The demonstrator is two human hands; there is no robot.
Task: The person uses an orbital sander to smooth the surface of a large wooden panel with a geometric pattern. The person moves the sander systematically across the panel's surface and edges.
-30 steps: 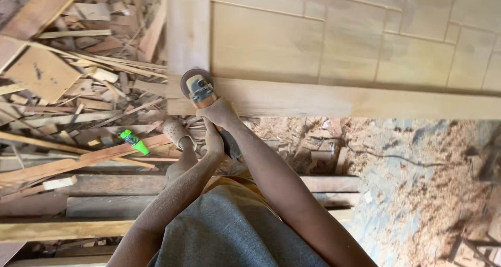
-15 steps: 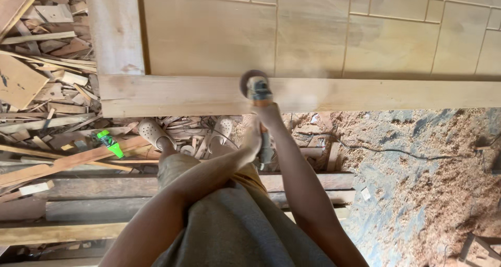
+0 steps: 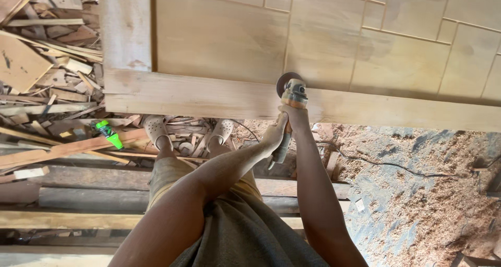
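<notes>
Sawdust (image 3: 417, 194) carpets the floor beneath two dusty clogs (image 3: 156, 129). Both hands, left hand (image 3: 274, 134) and right hand (image 3: 295, 116), clamp one angle grinder (image 3: 291, 97), its round disc on one pale, smooth wooden door panel (image 3: 219, 97); scrap offcuts (image 3: 47, 63) lie beyond.

You are holding the grinder (image 3: 290, 97) on the near rail (image 3: 209, 97) of the door panel (image 3: 323, 43). Scrap wood (image 3: 47, 63) is lying far left; sawdust (image 3: 417, 194) is lying near right.

Both hands, left hand (image 3: 275, 134) and right hand (image 3: 294, 116), grip an angle grinder (image 3: 290, 97) against the wooden door (image 3: 219, 95).
</notes>
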